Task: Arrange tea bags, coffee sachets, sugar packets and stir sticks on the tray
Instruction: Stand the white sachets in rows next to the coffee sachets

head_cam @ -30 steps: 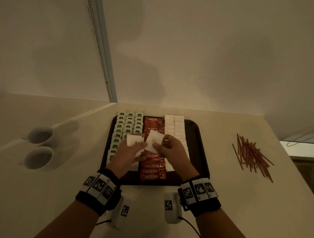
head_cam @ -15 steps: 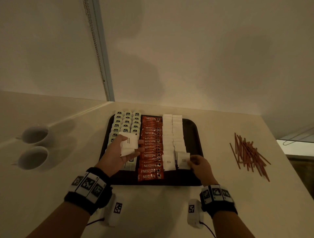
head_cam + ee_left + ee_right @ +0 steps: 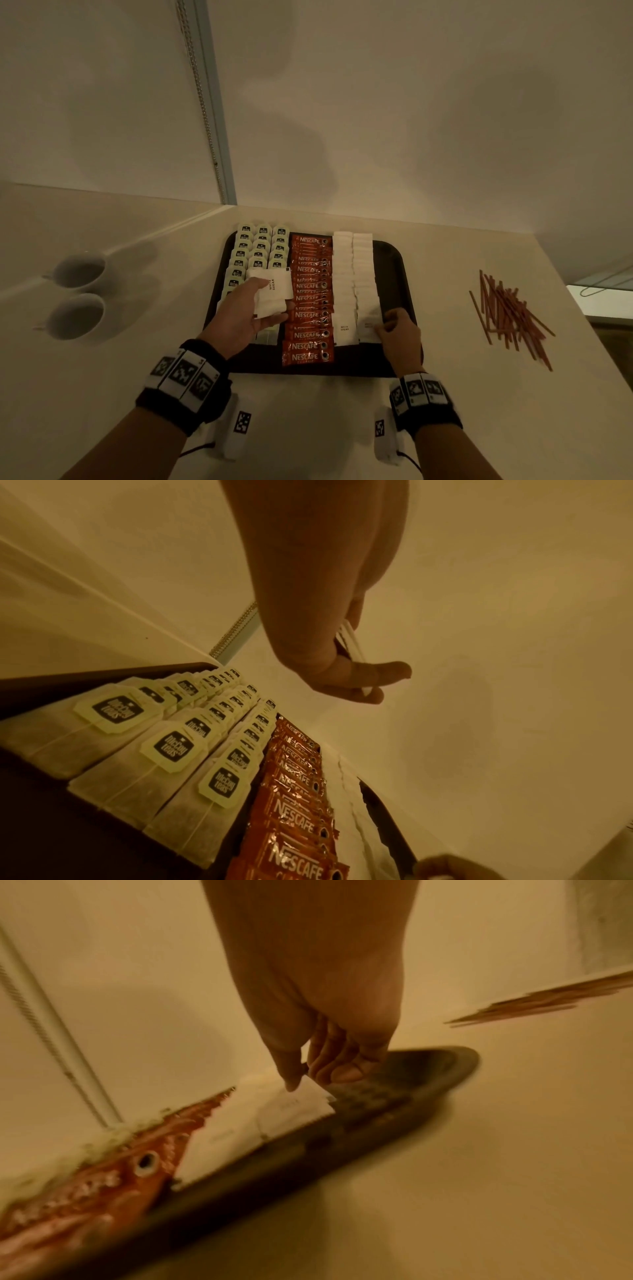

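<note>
The right hand has its fingertips pinched on the nearest sugar packet of the right-hand white column, low and right of centre in the head view, the packet lying on the tray. The left hand, left of centre, holds a small stack of sugar packets between thumb and curled fingers, raised above the tea bags; the top one reads "WHITE SUGAR". On the dark tray, tea bags fill the left columns, red coffee sachets the middle column, white sugar packets the two columns to their right. At the right of the frame, stir sticks lie in a loose pile on the counter, well apart from the tray. Two white cups stand at the left.
</note>
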A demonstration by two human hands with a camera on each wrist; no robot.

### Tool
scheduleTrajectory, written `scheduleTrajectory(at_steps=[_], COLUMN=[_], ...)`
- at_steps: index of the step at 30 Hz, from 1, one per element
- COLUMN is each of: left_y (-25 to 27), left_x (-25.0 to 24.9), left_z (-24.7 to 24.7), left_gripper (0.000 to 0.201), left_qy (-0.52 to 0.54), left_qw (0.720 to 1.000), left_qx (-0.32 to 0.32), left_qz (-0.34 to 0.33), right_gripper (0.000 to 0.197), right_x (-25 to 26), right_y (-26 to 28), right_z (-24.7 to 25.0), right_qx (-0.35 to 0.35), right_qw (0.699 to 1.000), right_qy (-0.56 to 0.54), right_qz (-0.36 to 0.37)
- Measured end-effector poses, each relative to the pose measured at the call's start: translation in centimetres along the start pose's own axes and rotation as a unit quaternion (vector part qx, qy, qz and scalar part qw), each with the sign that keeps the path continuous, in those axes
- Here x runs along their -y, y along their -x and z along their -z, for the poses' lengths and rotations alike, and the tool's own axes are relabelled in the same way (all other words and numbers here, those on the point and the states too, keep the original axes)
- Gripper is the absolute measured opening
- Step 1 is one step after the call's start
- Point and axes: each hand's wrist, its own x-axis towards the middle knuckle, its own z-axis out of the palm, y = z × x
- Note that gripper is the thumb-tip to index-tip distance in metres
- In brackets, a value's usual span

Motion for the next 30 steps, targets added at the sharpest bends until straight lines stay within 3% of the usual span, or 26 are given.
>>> scheduleTrajectory(at_steps=[3,6,9,13,18,22,25,27,30], left_y=[-0.1,-0.2,0.1,0.4,0.6,0.6,0.5,0.6,0.5], left_x=[0.1,0.4,0.7,0.4,-0.4,0.0,0.2,0.0,-0.4], left_z=[-0.1,-0.3,-0.4,-0.4,-0.4,-0.4,-0.4,-0.5,-0.2], left_gripper=[0.029,0.030,0.030,0.029,0.015,0.027,0.027,0.024,0.027], left_qy=[-0.021,-0.086,-0.156,-0.156,-0.132,-0.190,-0.195,-0.144,-0.062], left_qw=[1.000,0.996,0.986,0.984,0.983,0.972,0.974,0.987,0.998], left_qx=[0.010,0.012,0.023,-0.013,-0.035,-0.031,-0.018,-0.002,-0.002], left_qz=[-0.006,-0.019,-0.048,-0.088,-0.122,-0.137,-0.114,-0.073,-0.032], right_gripper=[0.020,0.016,0.018,0.009,0.010,0.015,0.006,0.005,0.005], right_x=[3.6,9.1,12.7,13.7,13.2,12.9,12.3,11.1,8.2], right_y=[1.0,2.7,3.6,4.0,4.9,5.2,4.7,4.0,2.7], right_z=[0.3,0.4,-0.1,-0.9,-1.1,-0.8,0.2,1.1,2.2], right_qx=[0.015,0.137,0.217,0.195,0.239,0.259,0.246,0.211,0.149], right_qw=[0.994,0.959,0.931,0.935,0.915,0.906,0.909,0.914,0.946], right_qy=[-0.079,-0.206,-0.261,-0.253,-0.314,-0.327,-0.330,-0.342,-0.287], right_qz=[0.067,0.139,0.137,0.151,0.079,0.068,0.068,0.061,0.030])
